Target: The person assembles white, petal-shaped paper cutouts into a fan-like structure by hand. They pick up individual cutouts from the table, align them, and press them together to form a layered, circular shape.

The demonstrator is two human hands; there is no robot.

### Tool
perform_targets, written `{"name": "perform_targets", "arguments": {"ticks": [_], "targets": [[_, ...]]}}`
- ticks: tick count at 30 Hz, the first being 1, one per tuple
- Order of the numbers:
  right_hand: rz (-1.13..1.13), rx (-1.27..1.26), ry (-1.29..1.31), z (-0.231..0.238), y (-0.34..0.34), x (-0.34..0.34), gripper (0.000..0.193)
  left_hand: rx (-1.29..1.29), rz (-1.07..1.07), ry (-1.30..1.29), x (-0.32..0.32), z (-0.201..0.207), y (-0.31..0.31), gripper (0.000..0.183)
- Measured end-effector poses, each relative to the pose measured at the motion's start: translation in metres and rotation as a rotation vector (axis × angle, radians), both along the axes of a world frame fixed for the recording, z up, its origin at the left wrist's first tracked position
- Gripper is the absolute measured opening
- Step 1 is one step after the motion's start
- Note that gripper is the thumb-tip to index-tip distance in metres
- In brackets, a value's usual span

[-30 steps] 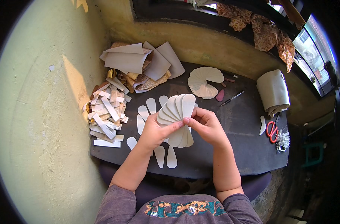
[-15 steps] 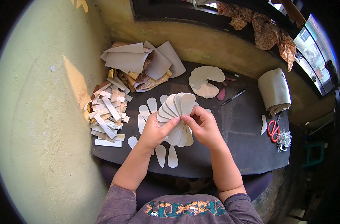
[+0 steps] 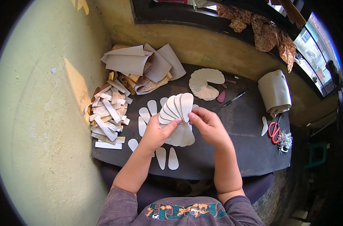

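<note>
A fan of overlapping off-white teardrop-shaped pieces [image 3: 174, 109] is in my left hand [image 3: 156, 133], thumb on top near the narrow ends and fingers underneath. The wide ends spread up, left and down; the right side is not filled. My right hand [image 3: 209, 126] is closed in a pinch at the fan's right edge, thumb by the narrow end of the upright piece; its fingertips are partly hidden. Loose teardrop pieces [image 3: 173, 158] lie around and beneath my hands. Beyond them rests another fanned, nearly closed ring of such pieces [image 3: 197, 84].
On the dark table [image 3: 246, 150], a pile of pale strips [image 3: 110, 113] lies left, folded sheets [image 3: 130, 62] behind. A pen [image 3: 233, 99] and dark red piece [image 3: 221, 96] lie near the ring. Right are a rolled sheet [image 3: 274, 92] and red-handled scissors [image 3: 274, 132]. A wall [image 3: 47, 124] stands left.
My right hand has shifted slightly right and its thumb has drawn away from the fan's centre to the edge. My left hand keeps its hold.
</note>
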State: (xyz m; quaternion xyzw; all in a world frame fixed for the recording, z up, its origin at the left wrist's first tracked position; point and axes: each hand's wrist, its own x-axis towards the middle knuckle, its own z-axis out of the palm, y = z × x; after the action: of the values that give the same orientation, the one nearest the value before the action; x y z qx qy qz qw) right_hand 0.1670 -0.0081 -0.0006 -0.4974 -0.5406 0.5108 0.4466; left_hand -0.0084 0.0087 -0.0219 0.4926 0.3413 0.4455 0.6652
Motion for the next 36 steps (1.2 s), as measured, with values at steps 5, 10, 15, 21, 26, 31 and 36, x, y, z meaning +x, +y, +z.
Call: {"name": "perform_targets", "arguments": {"ticks": [5, 10, 15, 21, 26, 31, 36], "targets": [[-0.161, 0.006, -0.485, -0.003, 0.008, 0.045, 0.029, -0.011, 0.002, -0.014, 0.000, 0.001, 0.000, 0.025], [-0.168, -0.188, -0.781, -0.016, 0.011, 0.058, 0.043, -0.018, 0.011, -0.022, 0.000, 0.002, -0.001, 0.026], [-0.164, -0.112, -0.826, -0.028, 0.013, 0.062, 0.042, -0.017, 0.014, -0.026, 0.001, 0.003, -0.001, 0.025], [-0.172, -0.120, -0.321, -0.019, 0.015, 0.062, 0.031, -0.014, 0.006, -0.024, 0.000, 0.002, -0.001, 0.025], [-0.173, 0.189, 0.179, 0.002, 0.011, 0.055, 0.029, -0.016, 0.008, -0.014, -0.001, -0.001, 0.000, 0.027], [-0.144, 0.180, 0.337, 0.013, 0.004, 0.040, 0.034, -0.024, -0.007, -0.019, 0.001, 0.001, 0.000, 0.028], [-0.080, 0.001, 0.298, 0.020, 0.000, 0.040, 0.032, -0.015, -0.014, 0.018, 0.001, 0.002, -0.001, 0.028]]}}
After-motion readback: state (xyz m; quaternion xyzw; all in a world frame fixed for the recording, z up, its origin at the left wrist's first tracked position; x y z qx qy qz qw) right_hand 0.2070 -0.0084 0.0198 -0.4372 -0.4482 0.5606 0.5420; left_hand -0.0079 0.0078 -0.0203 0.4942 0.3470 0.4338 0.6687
